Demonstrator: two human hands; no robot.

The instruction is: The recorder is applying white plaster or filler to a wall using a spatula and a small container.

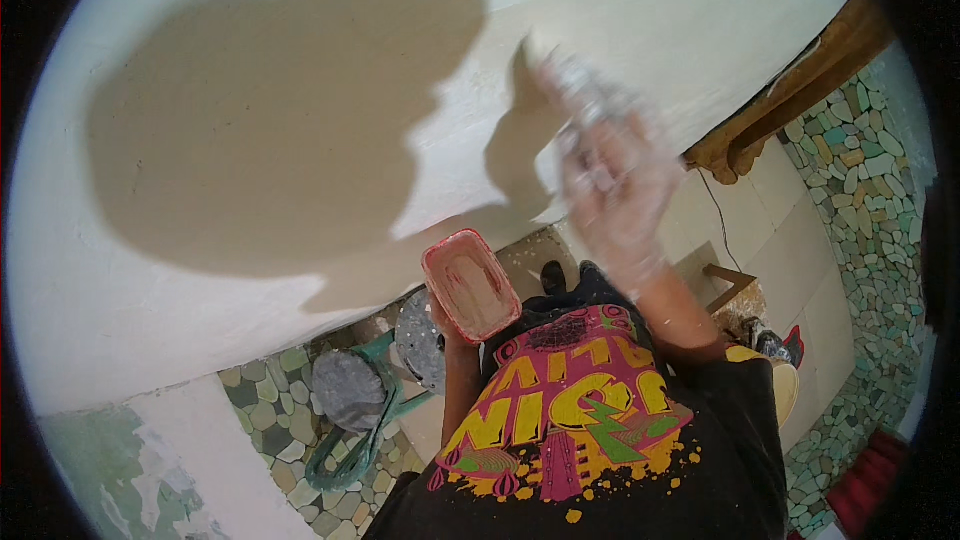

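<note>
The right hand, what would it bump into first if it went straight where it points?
Probably the pale wall; the right hand points toward it, but the gap between them is unclear.

We see a rectangular red tub with rounded corners, its open top facing us, held at a slant in the left hand. Pale residue coats its inside and smears its rim. Beyond it, we see a whitish wall, mostly smooth, faintly marked, partly shadowed.
</note>
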